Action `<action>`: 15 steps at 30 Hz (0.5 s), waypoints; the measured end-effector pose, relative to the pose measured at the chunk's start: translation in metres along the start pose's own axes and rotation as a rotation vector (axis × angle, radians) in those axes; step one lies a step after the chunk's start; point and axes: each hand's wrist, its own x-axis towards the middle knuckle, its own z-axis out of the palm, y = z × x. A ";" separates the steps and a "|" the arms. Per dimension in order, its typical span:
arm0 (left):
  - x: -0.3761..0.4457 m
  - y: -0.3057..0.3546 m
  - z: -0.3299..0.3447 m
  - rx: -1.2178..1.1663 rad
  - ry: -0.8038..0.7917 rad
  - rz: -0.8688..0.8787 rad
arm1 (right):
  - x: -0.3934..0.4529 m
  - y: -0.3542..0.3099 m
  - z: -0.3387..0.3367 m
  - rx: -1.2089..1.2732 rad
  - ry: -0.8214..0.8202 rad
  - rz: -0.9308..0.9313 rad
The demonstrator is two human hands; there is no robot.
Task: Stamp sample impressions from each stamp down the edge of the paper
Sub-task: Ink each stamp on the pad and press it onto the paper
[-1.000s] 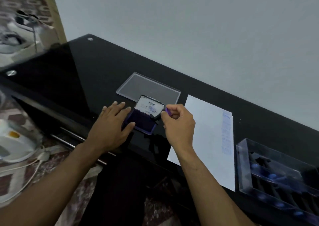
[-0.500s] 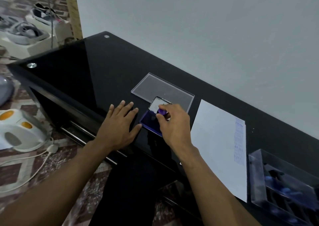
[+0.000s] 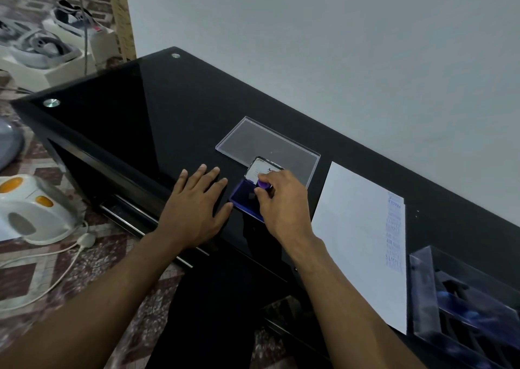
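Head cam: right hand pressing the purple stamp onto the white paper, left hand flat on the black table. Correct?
Not quite. In the head view the right hand holds the purple-handled stamp over the open blue ink pad, not onto the white paper sheet, which lies further right with a column of prints down its edge. The left hand does rest flat on the black glass table.

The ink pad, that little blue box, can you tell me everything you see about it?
The ink pad is a small flat case lying on the black glass table, between both hands. Its tray holds a dark blue-purple inking surface. The hinged lid stands open behind it, tilted up, with a white printed label inside. The right hand pinches a purple-topped stamp down on the pad. The left hand lies flat on the table, thumb tip at the pad's edge.
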 end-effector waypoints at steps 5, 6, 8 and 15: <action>-0.001 -0.001 0.003 0.004 0.021 -0.002 | 0.005 -0.003 -0.004 -0.019 -0.034 0.013; -0.001 -0.002 0.003 0.003 0.023 -0.001 | 0.005 -0.003 -0.004 -0.017 -0.037 0.015; -0.001 -0.002 0.004 0.003 0.021 0.000 | 0.005 -0.003 -0.005 -0.005 -0.043 0.019; 0.000 -0.002 0.003 0.009 0.010 -0.002 | 0.006 -0.004 -0.005 0.007 -0.032 0.006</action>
